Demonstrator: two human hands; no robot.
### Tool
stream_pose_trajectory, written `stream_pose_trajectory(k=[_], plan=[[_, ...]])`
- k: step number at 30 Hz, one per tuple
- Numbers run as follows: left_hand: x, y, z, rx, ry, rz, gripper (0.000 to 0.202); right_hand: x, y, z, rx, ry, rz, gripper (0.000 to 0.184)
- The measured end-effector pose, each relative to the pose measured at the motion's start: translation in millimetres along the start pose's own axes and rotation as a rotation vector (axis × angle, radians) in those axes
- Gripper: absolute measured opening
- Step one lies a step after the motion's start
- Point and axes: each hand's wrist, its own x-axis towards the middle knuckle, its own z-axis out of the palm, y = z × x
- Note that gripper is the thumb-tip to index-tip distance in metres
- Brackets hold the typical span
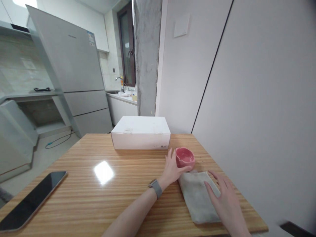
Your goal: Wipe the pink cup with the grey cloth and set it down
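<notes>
A small pink bowl (185, 158) with an uneven rim stands upright toward the right side of the table. My left hand (171, 167), with a grey-banded watch on the wrist, curves around it, thumb along the front and fingers at its left side. Just in front of the bowl lies a folded grey-green cloth (197, 197). Over the cloth's right edge is my right hand (225, 196), thumb and fingers spread apart; whether the fingertips press on the fabric is hard to see.
Behind the bowl, a white box (140, 133) sits at the table's far edge. A dark phone (32, 200) rests at the near left of the wooden table (98, 194). A pale wall (247, 115) runs along the right, and a fridge (71, 62) stands beyond on the left.
</notes>
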Motion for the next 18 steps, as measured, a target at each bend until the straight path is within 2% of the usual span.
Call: stream_pose_trajectory(k=[1, 4, 7, 9, 11, 13, 15, 18], plan=[[-10.0, 3.3, -7.1, 0.022, -0.022, 0.018, 0.074, -6.6, -14.1, 2.8, 0.043, 0.009, -0.022, 0.038], [-48.5, 13.9, -35.6, 0.131, -0.074, 0.060, 0.047, -30.7, -56.7, 19.5, 0.224, -0.099, -0.060, 0.021], [-90.6, 19.0, -69.8, 0.251, -0.038, -0.026, 0.023, -54.5, -92.1, 47.0, 0.358, -0.251, -0.105, 0.013], [-115.5, 14.9, -91.1, 0.394, -0.030, -0.108, 0.017, -66.1, -110.0, 66.6, 0.347, -0.324, -0.180, 0.010], [-135.9, 4.8, -108.3, 0.606, -0.016, -0.126, 0.018, -73.4, -122.3, 83.3, 0.255, -0.321, -0.293, 0.016], [-151.2, -7.7, -119.7, 0.805, 0.021, -0.068, 0.018, -77.6, -128.3, 94.6, 0.151, -0.252, -0.367, 0.022], [-161.0, -17.9, -125.1, 0.929, 0.063, 0.020, 0.018, -80.1, -128.8, 100.2, 0.084, -0.199, -0.407, 0.024], [-166.1, -24.4, -125.0, 1.013, 0.109, 0.102, 0.019, -81.7, -125.1, 101.4, 0.021, -0.188, -0.456, 0.028]])
